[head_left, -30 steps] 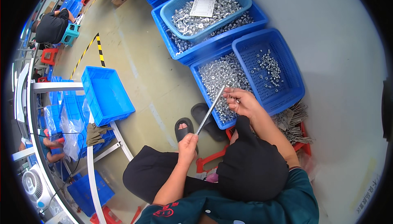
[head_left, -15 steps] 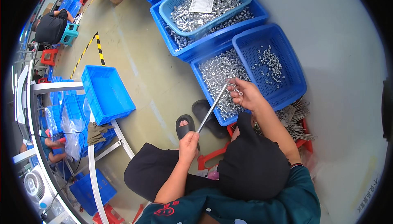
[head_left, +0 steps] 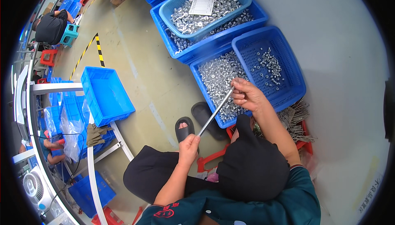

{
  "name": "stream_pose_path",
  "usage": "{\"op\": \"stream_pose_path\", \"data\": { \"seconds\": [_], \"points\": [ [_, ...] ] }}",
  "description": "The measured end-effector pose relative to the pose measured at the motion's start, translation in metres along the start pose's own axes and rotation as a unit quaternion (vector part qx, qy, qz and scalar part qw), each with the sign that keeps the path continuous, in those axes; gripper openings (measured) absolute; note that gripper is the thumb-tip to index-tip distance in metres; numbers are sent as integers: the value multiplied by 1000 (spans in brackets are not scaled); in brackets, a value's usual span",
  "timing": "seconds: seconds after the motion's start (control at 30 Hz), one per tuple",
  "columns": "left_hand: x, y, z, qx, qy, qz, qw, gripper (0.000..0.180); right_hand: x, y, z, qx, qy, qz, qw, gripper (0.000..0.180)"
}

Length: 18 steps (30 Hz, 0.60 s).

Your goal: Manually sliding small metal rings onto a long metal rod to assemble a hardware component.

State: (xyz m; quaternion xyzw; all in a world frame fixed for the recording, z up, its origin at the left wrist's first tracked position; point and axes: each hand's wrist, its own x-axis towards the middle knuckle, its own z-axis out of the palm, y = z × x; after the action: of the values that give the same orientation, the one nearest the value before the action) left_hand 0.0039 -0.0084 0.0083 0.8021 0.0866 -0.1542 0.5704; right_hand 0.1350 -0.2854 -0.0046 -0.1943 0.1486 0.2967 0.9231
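Above workshop flooring (head_left: 144, 83), a metal rod (head_left: 216, 111) is being clenched low by the left hand (head_left: 189, 147) and pinched at its upper tip by the right hand (head_left: 248, 94) over a blue crate (head_left: 231, 123) of metal fittings (head_left: 220, 73), the tip's dropping among them being risked should that pinch slip.

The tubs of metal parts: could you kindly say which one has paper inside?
The light blue tub at the top: white paper lies on its parts; the others show none.

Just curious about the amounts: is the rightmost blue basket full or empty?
Nearly empty: the basket holds only a small scatter of metal pieces, leaving much floor bare.
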Motion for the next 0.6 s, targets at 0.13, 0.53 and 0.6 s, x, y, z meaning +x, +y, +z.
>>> {"op": "stream_pose_path", "data": {
  "seconds": [0.13, 0.53, 0.6],
  "points": [
    [-3, -3, -5, 0, 4, -21, 1000, 22, -2, -9, 13, -180, 67, -17, 981, 11],
    [-5, 1, -4, 136, 79, 99, 983, 18, -11, 6, 34, -148, 113, -53, 981, 13],
    [-3, 2, -2, 93, 78, 110, 986, 19, -10, 8, 37, -118, 84, -28, 989, 11]
  ]
}}
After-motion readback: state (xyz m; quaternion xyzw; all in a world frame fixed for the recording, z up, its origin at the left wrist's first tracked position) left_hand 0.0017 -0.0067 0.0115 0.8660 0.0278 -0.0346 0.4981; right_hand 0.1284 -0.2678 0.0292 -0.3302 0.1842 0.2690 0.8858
